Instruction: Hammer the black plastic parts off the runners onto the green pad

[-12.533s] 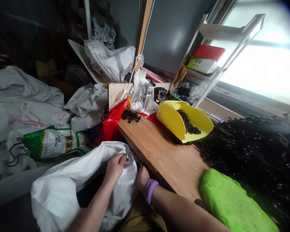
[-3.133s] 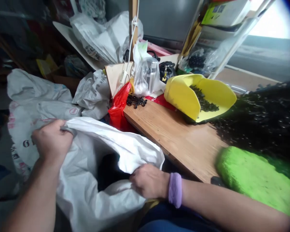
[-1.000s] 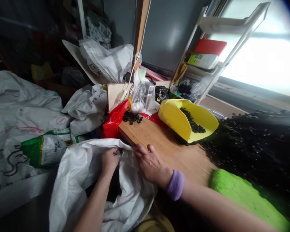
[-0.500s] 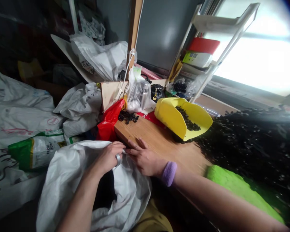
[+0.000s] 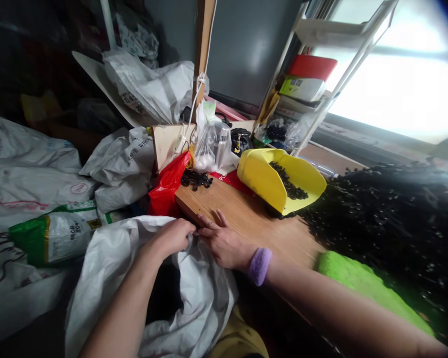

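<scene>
A large white woven sack [image 5: 112,258] stands open against the near edge of a wooden table [image 5: 253,226]. My left hand [image 5: 169,238] is closed on the sack's rim, right at the table edge. My right hand [image 5: 222,241], with a purple band on the wrist, lies on the table edge with fingers stretched out, pressing the rim beside the left hand. Dark contents show inside the sack's mouth.
A yellow scoop [image 5: 281,181] holding small black parts lies on the table, next to a big heap of black parts [image 5: 388,219]. A green pad [image 5: 361,286], red bag [image 5: 166,186], clear bag [image 5: 211,144], white shelf rack [image 5: 320,74] and more sacks [image 5: 33,174] surround it.
Over the last second both hands stayed together at the table edge on the sack's rim. The left hand shifted slightly up toward the right one. Earlier the hands held the mouth wide apart.
</scene>
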